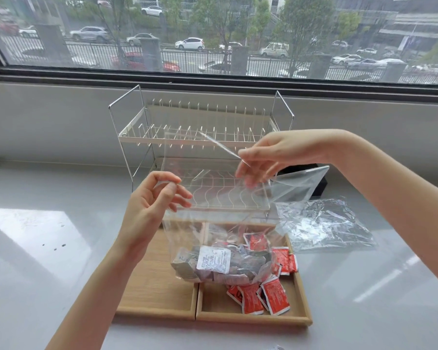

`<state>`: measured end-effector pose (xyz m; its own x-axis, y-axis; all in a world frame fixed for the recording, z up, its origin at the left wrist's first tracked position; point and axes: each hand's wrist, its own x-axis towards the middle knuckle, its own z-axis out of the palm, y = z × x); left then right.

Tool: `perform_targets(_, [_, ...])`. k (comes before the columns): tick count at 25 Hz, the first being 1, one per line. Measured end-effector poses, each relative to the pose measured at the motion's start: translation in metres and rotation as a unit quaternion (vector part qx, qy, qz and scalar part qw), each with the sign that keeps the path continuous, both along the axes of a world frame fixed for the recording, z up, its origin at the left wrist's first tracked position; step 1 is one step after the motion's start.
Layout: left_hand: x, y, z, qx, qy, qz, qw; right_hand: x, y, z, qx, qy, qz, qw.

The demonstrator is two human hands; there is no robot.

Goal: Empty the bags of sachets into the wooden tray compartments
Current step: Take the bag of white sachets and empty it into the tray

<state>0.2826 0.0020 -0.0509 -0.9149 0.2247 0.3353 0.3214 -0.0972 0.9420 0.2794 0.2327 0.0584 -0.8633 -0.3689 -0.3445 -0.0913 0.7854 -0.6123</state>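
two hands (152,208), two clear bags (213,198), one wooden tray (253,318), one wire rack (200,132)

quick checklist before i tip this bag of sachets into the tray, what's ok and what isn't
1. Bag mouth open: ok. The left hand and right hand pinch opposite edges of the clear bag and hold it apart.
2. Bag over the tray: ok. It hangs above the wooden tray.
3. Bag upturned: not ok. It is upright, with the grey sachets at its bottom.
4. Free compartment: ok. The left one shows bare wood; the right holds red sachets.
5. Earlier bag out of the way: ok. The empty bag lies on the counter beside the tray.
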Motion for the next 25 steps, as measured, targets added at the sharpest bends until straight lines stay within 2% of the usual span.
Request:
perform_targets(4, [-0.003,-0.004,-0.002,0.000,-0.006,0.009,1.000,0.003,0.018,-0.001,-0.040,-0.011,-0.017,0.999])
perform_targets(10, [-0.004,0.000,0.000,-0.012,-0.009,0.017,1.000,0.009,0.031,0.009,-0.099,0.051,-0.032,0.993])
perform_targets(14, [-0.004,0.000,0.000,-0.008,-0.012,0.026,1.000,0.012,0.040,-0.002,-0.023,0.009,-0.048,0.999])
perform_targets(17, [-0.004,0.001,-0.001,-0.007,-0.013,0.034,0.999,0.017,0.050,-0.008,-0.021,-0.040,-0.049,0.998])
perform_targets(19, [-0.005,0.001,0.000,-0.009,-0.013,0.039,0.999,0.020,0.053,-0.007,-0.019,-0.016,-0.052,0.998])
perform_targets(22, [-0.005,0.002,-0.001,-0.007,-0.016,0.046,0.999,0.019,0.058,-0.002,-0.072,0.038,-0.086,0.993])
perform_targets(25, [-0.006,0.003,-0.002,-0.013,-0.011,0.049,0.999,0.017,0.060,0.008,-0.115,0.138,-0.121,0.976])
